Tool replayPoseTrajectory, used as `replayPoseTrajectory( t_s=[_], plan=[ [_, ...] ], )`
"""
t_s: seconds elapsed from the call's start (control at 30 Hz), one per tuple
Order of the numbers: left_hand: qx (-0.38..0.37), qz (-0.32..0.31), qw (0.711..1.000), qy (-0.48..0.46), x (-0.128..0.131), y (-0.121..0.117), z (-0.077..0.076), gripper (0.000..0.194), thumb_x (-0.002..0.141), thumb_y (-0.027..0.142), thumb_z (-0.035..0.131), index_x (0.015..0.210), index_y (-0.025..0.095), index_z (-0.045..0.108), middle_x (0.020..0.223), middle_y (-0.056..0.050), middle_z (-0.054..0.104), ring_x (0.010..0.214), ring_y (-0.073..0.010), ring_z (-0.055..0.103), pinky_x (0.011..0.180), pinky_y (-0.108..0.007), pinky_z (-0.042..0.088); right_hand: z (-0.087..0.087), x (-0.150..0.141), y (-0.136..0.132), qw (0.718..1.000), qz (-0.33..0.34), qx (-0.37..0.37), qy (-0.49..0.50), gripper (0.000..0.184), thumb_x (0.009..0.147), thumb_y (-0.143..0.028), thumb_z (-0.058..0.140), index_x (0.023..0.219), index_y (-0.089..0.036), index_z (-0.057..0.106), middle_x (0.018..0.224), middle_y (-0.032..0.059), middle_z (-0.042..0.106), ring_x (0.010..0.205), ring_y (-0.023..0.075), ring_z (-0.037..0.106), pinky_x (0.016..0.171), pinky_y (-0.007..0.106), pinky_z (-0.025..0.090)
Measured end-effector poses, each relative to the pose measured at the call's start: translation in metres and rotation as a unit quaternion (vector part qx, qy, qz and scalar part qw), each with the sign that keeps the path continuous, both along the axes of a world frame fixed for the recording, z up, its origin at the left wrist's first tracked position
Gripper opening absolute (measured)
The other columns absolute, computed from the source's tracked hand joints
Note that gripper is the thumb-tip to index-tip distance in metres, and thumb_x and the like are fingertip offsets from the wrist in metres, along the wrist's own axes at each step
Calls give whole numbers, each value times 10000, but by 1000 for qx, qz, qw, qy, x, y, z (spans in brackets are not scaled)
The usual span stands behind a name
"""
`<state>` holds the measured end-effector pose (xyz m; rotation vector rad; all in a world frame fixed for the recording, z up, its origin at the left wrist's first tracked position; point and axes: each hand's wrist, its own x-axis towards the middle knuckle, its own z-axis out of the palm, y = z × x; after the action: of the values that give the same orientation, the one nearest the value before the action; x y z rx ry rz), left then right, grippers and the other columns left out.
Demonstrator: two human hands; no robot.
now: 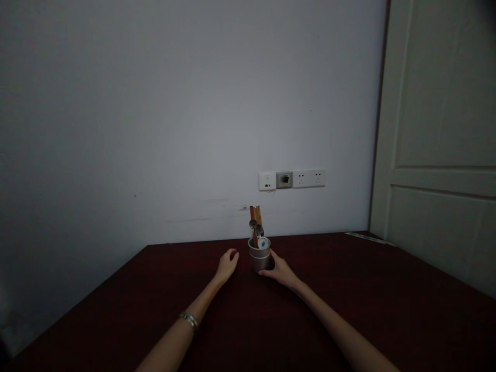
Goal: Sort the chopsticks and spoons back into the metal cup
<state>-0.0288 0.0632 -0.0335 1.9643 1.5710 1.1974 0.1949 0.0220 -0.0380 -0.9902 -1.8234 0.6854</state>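
Observation:
A small metal utensil cup (259, 257) stands on the dark red table (349, 289), near its far edge. Wooden chopsticks (255, 213), metal spoons (256, 228) and a white-and-blue ceramic spoon (263, 242) stick out of it. My right hand (281, 270) wraps round the cup's right side and base. My left hand (228, 264) rests on the table just left of the cup, fingers curled in, not touching it as far as I can see. A metal bracelet (189, 319) sits on my left wrist.
A pale wall rises behind the table, with a row of power sockets (292, 179) above the cup. A white panelled door (442, 150) stands at the right. The table's left edge runs diagonally towards the lower left.

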Motion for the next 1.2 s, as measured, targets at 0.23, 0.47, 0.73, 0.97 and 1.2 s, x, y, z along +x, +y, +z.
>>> replayPoseTrajectory(
  t_s=[0.23,0.47,0.73,0.97,1.2],
  plan=[
    [23,2,990,142,-2,-7,-18,401,808,343,385,1089,106,544,1112,-129,567,1058,-206,495,917,-292,341,2,14,-4,997,-36,-35,-52,1049,520,-417,718,1355,-96,171,1290,180,423,1175,234,419,990,359,306],
    [35,-10,968,248,2,-15,-15,438,822,350,342,1125,93,526,1160,-137,529,1103,-231,445,939,-316,310,8,49,-5,984,-109,-74,-121,751,660,-249,605,1312,-51,290,1173,175,533,1036,210,538,898,323,396],
    [11,-6,955,298,8,-23,-10,457,821,345,327,1162,91,492,1244,-167,455,1190,-276,356,965,-380,265,8,69,-37,934,-205,-3,-292,549,717,-180,479,1252,-76,421,1231,151,495,1138,225,454,968,324,325],
    [8,-6,955,297,7,-18,-14,450,819,333,328,1173,101,482,1278,-154,431,1222,-273,323,988,-379,237,-8,61,-50,915,-244,29,-320,394,790,-245,405,1122,-100,562,1204,144,526,1156,239,439,993,349,287],
    [12,-15,951,308,7,-20,-13,463,821,324,317,1171,70,481,1272,-172,435,1227,-263,323,1003,-362,221,-6,60,-56,897,-257,32,-358,389,795,-238,391,1108,-105,581,1205,124,531,1153,238,445,985,341,309]
  ],
)
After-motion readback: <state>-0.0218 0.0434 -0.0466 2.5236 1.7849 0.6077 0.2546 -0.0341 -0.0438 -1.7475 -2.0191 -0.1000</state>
